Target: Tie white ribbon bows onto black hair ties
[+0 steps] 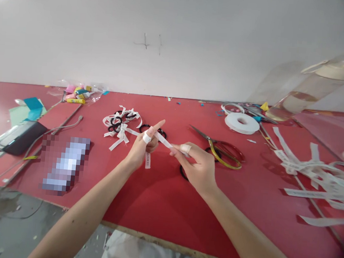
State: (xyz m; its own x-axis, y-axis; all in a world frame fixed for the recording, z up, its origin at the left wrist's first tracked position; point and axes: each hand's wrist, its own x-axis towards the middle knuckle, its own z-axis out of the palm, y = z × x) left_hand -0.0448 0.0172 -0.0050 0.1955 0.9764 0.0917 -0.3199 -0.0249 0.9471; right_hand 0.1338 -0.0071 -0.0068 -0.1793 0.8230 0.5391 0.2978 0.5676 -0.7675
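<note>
Between my two hands a white printed ribbon (164, 140) is stretched above the red table. My left hand (144, 144) pinches it, index finger pointing out, with a printed tail hanging below. My right hand (197, 164) grips the other end between thumb and fingers. White tape wraps a finger on each hand. Black hair ties (162, 133) lie just behind my left hand, and another hair tie (183, 173) is partly hidden under my right. To the left sits a pile of hair ties with white ribbon bows (120, 125). Scissors (223, 149) with red and yellow handles lie beyond my right hand.
A white ribbon roll (242, 123) and a tilted-looking water bottle (309, 91) stand at the back right. Many cut ribbons (319, 175) spread at the right. On the left are a blurred phone (68, 165), a dark case (22, 137), a cable and a bag of colourful items (80, 91).
</note>
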